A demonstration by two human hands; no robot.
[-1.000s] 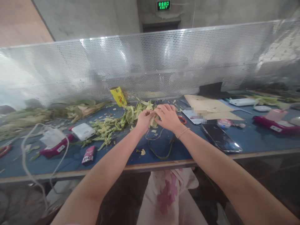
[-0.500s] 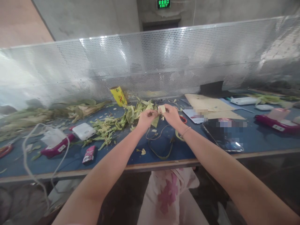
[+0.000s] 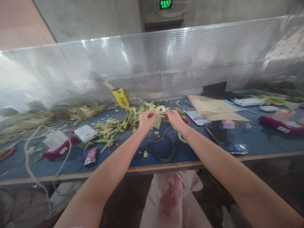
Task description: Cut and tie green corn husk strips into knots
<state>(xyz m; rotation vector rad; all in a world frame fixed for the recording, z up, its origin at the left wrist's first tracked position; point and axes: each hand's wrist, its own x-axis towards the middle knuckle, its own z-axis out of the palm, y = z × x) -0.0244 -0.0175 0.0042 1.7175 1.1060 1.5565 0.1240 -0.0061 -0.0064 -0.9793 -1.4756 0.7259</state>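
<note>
At a blue worktable (image 3: 142,161), I pinch a pale strip (image 3: 157,109) between my left hand (image 3: 148,118) and right hand (image 3: 172,117), fingertips of both closed on it. The strip lies directly between them, neither hand clearly nearer. Its loop bows away from me, toward the perforated screen (image 3: 156,63); its long axis seems to run crosswise, ends hidden.

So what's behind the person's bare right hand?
Part of a curved orange-red loop shows past the bare right hand. The hand covers the rest, so what it belongs to can't be seen.
</note>
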